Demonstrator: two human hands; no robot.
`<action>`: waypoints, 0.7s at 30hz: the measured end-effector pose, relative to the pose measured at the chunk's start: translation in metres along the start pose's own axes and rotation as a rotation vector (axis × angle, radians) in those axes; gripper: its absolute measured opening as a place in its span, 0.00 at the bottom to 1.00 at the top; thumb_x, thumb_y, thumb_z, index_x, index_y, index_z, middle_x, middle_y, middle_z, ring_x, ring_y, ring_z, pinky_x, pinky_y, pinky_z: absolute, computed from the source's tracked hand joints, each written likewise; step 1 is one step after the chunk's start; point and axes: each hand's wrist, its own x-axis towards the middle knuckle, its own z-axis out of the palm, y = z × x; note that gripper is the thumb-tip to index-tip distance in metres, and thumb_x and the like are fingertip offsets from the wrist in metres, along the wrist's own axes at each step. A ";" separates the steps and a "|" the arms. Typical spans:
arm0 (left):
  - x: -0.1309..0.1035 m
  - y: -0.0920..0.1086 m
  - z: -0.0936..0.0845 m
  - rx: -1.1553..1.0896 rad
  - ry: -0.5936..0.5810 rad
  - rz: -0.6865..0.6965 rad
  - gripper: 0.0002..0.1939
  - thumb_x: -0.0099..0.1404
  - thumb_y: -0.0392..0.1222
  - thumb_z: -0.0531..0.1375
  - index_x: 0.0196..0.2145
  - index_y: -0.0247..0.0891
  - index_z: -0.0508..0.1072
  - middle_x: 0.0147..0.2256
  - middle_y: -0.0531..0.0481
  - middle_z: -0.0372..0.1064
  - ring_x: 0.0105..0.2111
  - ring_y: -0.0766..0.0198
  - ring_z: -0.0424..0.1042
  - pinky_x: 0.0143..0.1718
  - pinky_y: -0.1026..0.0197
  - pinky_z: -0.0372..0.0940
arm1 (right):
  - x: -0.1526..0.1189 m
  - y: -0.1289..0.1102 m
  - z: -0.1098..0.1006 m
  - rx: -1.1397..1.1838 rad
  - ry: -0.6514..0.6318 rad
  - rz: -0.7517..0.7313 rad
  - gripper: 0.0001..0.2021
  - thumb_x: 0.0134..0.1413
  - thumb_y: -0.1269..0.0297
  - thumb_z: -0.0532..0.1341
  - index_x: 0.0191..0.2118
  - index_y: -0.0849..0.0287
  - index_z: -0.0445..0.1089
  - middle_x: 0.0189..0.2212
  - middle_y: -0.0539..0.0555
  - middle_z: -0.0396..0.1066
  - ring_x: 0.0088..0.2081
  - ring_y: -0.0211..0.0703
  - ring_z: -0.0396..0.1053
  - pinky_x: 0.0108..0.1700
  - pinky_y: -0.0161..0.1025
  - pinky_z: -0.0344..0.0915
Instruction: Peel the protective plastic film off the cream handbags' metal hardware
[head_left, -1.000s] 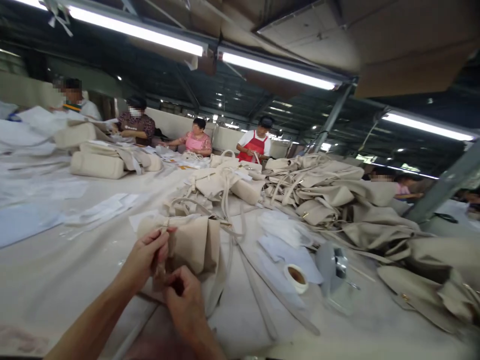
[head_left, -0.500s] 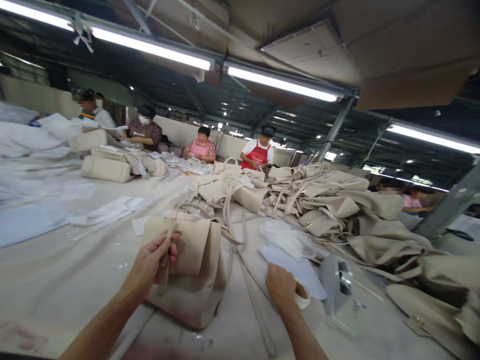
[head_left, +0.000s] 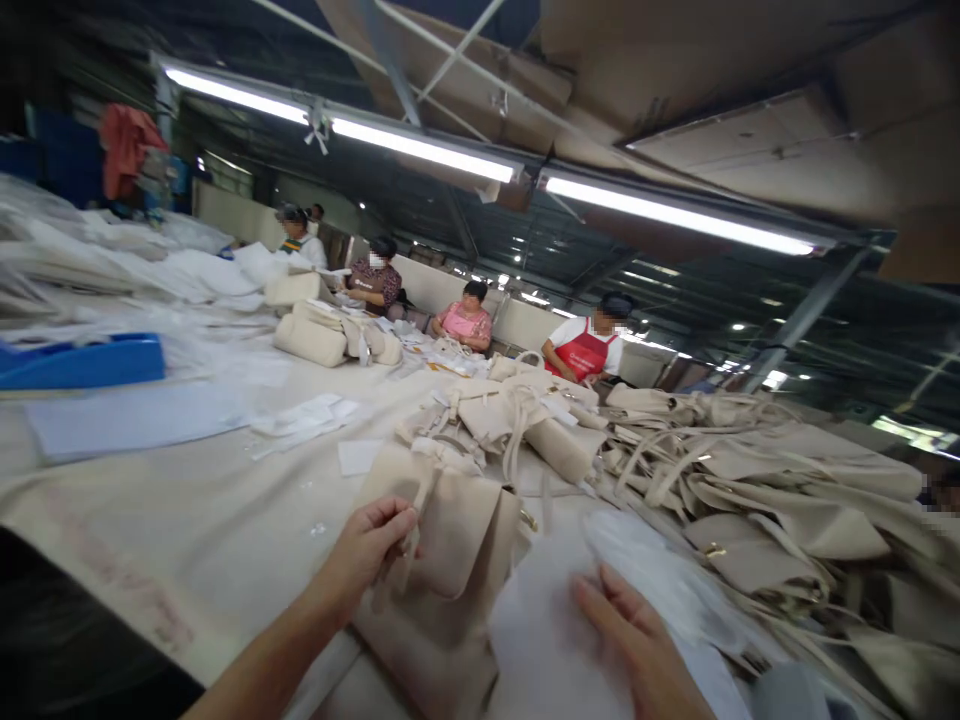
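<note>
A beige bag (head_left: 457,530) lies in front of me on the cloth-covered table. My left hand (head_left: 386,540) is closed on the narrow strap at the bag's flap. In my right hand (head_left: 626,620), at the bag's right side, is a white sheet (head_left: 551,620), held between thumb and fingers and overlapping the bag's lower right part. Thin white material (head_left: 645,550) lies just beyond that hand. A gold-coloured clasp (head_left: 529,520) shows at the bag's right edge.
Beige bags are heaped at the right (head_left: 795,480), with others beyond my bag (head_left: 562,445). Papers (head_left: 135,415) and a blue tray (head_left: 82,362) lie left. Several people work across the table, one in a red apron (head_left: 585,355). A grey object (head_left: 795,690) sits at the lower right.
The view has swung left, bringing in the blue tray. My right hand has left the tape roll and taken hold of a white sheet, now over the bag's side. My left hand keeps the strap.
</note>
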 end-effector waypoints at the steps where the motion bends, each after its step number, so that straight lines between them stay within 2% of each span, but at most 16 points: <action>1: 0.000 0.002 -0.001 0.016 -0.004 0.023 0.20 0.47 0.56 0.67 0.22 0.36 0.69 0.17 0.56 0.63 0.19 0.69 0.62 0.21 0.68 0.54 | -0.001 0.008 0.016 -0.017 -0.080 0.027 0.23 0.30 0.53 0.75 0.35 0.59 0.74 0.27 0.54 0.77 0.26 0.47 0.73 0.30 0.41 0.69; 3: -0.001 0.007 -0.006 0.052 -0.009 0.058 0.18 0.47 0.54 0.66 0.21 0.36 0.69 0.17 0.56 0.63 0.18 0.71 0.58 0.21 0.67 0.51 | 0.001 0.031 0.045 -0.117 -0.214 0.025 0.20 0.31 0.51 0.73 0.30 0.57 0.72 0.23 0.52 0.75 0.23 0.45 0.71 0.27 0.38 0.66; 4: -0.001 0.012 -0.008 0.067 -0.003 0.070 0.17 0.47 0.53 0.66 0.21 0.36 0.70 0.17 0.55 0.63 0.18 0.71 0.58 0.20 0.67 0.51 | 0.004 0.044 0.058 -0.202 -0.232 -0.030 0.17 0.33 0.51 0.72 0.28 0.56 0.72 0.21 0.51 0.74 0.22 0.44 0.69 0.26 0.37 0.64; 6: -0.003 0.023 -0.012 0.111 0.008 0.090 0.14 0.47 0.50 0.65 0.21 0.36 0.71 0.17 0.55 0.64 0.19 0.70 0.58 0.21 0.66 0.51 | 0.010 0.069 0.082 -0.402 -0.164 -0.238 0.13 0.36 0.51 0.69 0.25 0.53 0.71 0.18 0.50 0.72 0.21 0.44 0.67 0.24 0.37 0.60; 8: -0.005 0.036 -0.014 0.174 0.016 0.107 0.11 0.47 0.47 0.64 0.20 0.36 0.72 0.17 0.56 0.63 0.18 0.69 0.58 0.21 0.66 0.51 | 0.015 0.085 0.099 -0.558 -0.037 -0.464 0.09 0.40 0.52 0.66 0.24 0.51 0.71 0.18 0.50 0.72 0.22 0.46 0.67 0.26 0.38 0.60; 10: -0.008 0.045 -0.014 0.231 0.005 0.126 0.09 0.47 0.45 0.63 0.19 0.36 0.72 0.16 0.56 0.62 0.18 0.70 0.57 0.21 0.65 0.51 | 0.019 0.089 0.111 -0.595 0.041 -0.544 0.09 0.43 0.52 0.64 0.25 0.50 0.72 0.20 0.51 0.73 0.23 0.47 0.68 0.28 0.39 0.60; 12: -0.009 0.045 -0.013 0.241 -0.017 0.147 0.08 0.47 0.44 0.63 0.19 0.36 0.71 0.16 0.56 0.62 0.18 0.70 0.57 0.22 0.65 0.52 | 0.022 0.084 0.120 -0.467 0.048 -0.431 0.11 0.43 0.50 0.64 0.28 0.51 0.72 0.24 0.51 0.76 0.26 0.48 0.71 0.31 0.39 0.64; 16: -0.008 0.022 -0.011 0.119 -0.016 0.134 0.09 0.45 0.43 0.63 0.20 0.37 0.68 0.16 0.57 0.62 0.17 0.71 0.57 0.21 0.66 0.52 | 0.024 0.079 0.136 0.102 -0.024 -0.034 0.25 0.39 0.47 0.67 0.43 0.56 0.74 0.37 0.54 0.80 0.37 0.50 0.76 0.38 0.41 0.70; 18: -0.006 0.008 -0.011 0.039 0.032 0.132 0.11 0.44 0.42 0.64 0.23 0.39 0.65 0.15 0.59 0.61 0.16 0.71 0.57 0.20 0.66 0.52 | 0.024 0.082 0.145 0.251 -0.070 0.019 0.29 0.38 0.48 0.69 0.47 0.57 0.73 0.37 0.54 0.80 0.38 0.51 0.77 0.39 0.42 0.72; 21: -0.004 -0.005 -0.013 -0.009 0.098 0.147 0.15 0.43 0.41 0.65 0.25 0.41 0.62 0.14 0.61 0.61 0.15 0.71 0.58 0.20 0.67 0.54 | 0.022 0.088 0.153 0.323 -0.152 0.037 0.27 0.37 0.50 0.71 0.46 0.56 0.74 0.36 0.54 0.80 0.38 0.52 0.77 0.39 0.42 0.73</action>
